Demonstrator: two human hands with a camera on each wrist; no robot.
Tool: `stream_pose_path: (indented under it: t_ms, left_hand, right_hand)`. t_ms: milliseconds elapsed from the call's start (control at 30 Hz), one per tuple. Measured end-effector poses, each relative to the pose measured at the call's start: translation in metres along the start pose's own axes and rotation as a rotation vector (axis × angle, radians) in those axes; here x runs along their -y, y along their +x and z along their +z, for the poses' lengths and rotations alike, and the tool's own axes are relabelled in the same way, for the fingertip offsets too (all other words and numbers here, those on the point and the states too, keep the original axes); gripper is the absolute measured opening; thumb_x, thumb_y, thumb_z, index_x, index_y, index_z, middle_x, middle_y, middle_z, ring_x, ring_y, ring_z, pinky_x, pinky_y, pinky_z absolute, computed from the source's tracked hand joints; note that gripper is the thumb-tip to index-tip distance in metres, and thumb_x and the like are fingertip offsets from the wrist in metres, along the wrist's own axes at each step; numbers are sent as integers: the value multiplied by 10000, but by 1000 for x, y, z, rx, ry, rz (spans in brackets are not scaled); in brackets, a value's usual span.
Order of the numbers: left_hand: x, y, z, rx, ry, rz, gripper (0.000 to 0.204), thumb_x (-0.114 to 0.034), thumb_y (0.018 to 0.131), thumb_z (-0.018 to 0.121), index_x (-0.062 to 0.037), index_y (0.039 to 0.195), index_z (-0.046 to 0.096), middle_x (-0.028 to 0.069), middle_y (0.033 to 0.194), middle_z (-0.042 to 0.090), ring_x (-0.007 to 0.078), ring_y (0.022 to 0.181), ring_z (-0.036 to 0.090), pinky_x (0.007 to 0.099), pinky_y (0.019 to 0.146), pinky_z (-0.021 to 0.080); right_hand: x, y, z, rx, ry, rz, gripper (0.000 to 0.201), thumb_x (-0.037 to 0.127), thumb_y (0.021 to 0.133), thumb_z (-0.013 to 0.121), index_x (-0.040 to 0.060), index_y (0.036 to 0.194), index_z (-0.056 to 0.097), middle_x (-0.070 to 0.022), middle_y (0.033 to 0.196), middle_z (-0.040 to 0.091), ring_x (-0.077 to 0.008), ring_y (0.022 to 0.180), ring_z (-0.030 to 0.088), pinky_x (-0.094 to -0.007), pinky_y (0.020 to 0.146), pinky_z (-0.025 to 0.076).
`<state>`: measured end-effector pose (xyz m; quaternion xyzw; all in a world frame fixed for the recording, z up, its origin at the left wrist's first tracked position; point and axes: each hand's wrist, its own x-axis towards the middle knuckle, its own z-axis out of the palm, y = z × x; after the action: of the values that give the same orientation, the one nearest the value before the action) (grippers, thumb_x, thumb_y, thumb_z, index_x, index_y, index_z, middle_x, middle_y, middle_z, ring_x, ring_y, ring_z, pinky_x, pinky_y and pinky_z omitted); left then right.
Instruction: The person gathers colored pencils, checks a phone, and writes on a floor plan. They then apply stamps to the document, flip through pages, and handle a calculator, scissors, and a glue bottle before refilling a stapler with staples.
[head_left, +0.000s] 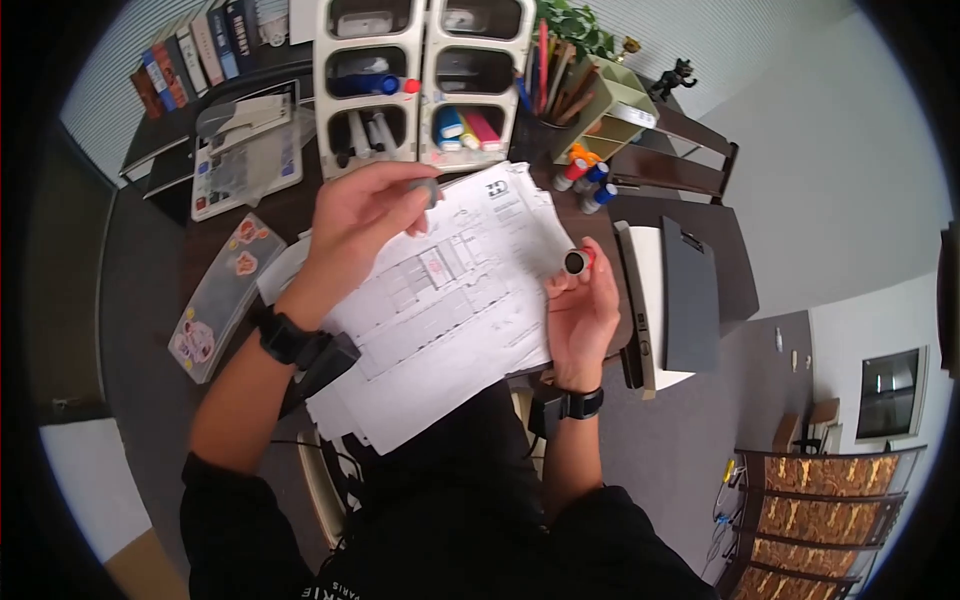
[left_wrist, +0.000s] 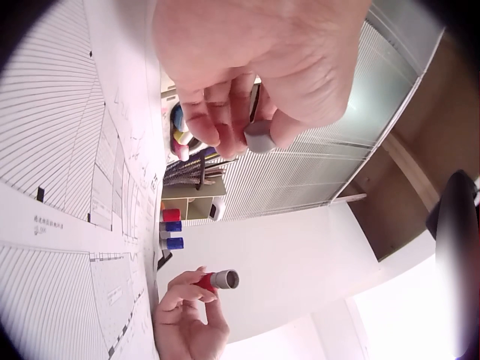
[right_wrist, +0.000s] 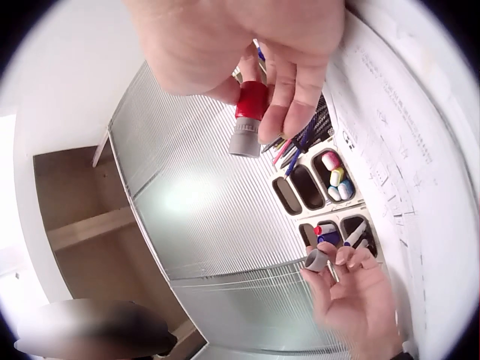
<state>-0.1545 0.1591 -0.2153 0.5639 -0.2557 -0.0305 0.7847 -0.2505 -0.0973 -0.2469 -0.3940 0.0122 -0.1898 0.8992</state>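
Note:
My left hand point(head_left: 362, 212), raised above the far left part of the drawings, pinches a small grey cap point(left_wrist: 259, 138) between thumb and fingers. A thin metallic strip shows between those fingers in the left wrist view. On the right, my right hand point(head_left: 583, 320) holds a short red-and-grey cylinder point(right_wrist: 249, 118), like a small hand stamp. Its round dark end faces the head camera. The two hands are well apart. Under and between them lies a stack of printed plan drawings point(head_left: 450, 330), with a small red mark on the top sheet.
Three similar red- and blue-topped cylinders point(head_left: 597, 186) stand behind the right hand. White organizers point(head_left: 420, 90) and a pen holder point(head_left: 550, 130) line the back. A stickered clear case point(head_left: 225, 300) lies left; a dark-lidded device point(head_left: 675, 300) stands right.

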Motion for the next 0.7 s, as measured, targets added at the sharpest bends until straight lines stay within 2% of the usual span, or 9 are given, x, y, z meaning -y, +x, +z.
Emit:
stream_pose_path:
  t_ms: [167,200,300,367,467,533,700]
  left_hand:
    - [1,1,-2,5,-57,18,246,-58,976,632,46,1198,649,88,984,678,119,788,634,249,693,519]
    - [2,1,-2,-12,-58,15,247,-83,977,641,47,1187,656,79,957,679,116,771,637,247,684,523]
    - [-2,1,-3,15,-14,12,251,-97,1005,591,49,1202,641,97,992,668,133,791,609,272,721,509]
    - [-2,2,-4,16,-19,19,254,-103,1006,592,49,1202,642,91,976,667,129,784,609,271,718,509]
    - [-1,2,-5,29,-16,33,262,-117,1009,590,48,1205,644,81,950,665,123,774,607,267,712,508]
    - [1,2,-7,40,-14,50,274,-138,1013,587,46,1206,651,75,942,665,116,772,604,261,710,505]
    - [2,3,-7,1,14,44,279,-156,1013,592,40,1197,667,71,960,671,104,775,597,258,713,502]
  right_hand:
    - [1,1,12,74,-286,-29,334,184,1023,589,-28,1280,569,-84,928,692,-154,718,663,-293,722,545]
    - [5,2,17,36,-352,-22,331,148,1003,620,-29,1279,576,-79,915,693,-153,709,666,-290,696,549]
    - [23,8,36,95,-620,-175,319,74,973,645,-42,1264,590,-101,944,708,-151,722,673,-291,684,562]
    - [35,12,54,196,-841,-293,330,47,932,698,-47,1235,611,-114,973,717,-150,753,682,-281,700,560]
    - [37,19,71,276,-964,-366,295,35,892,734,-22,1172,658,-103,957,723,-142,729,682,-260,672,542]
    - [40,23,80,528,-1374,-422,259,42,849,769,10,1097,701,-102,955,728,-155,688,681,-257,624,521]
    - [20,26,89,724,-1451,-379,239,95,827,794,35,1048,724,-119,951,728,-203,663,679,-298,557,509]
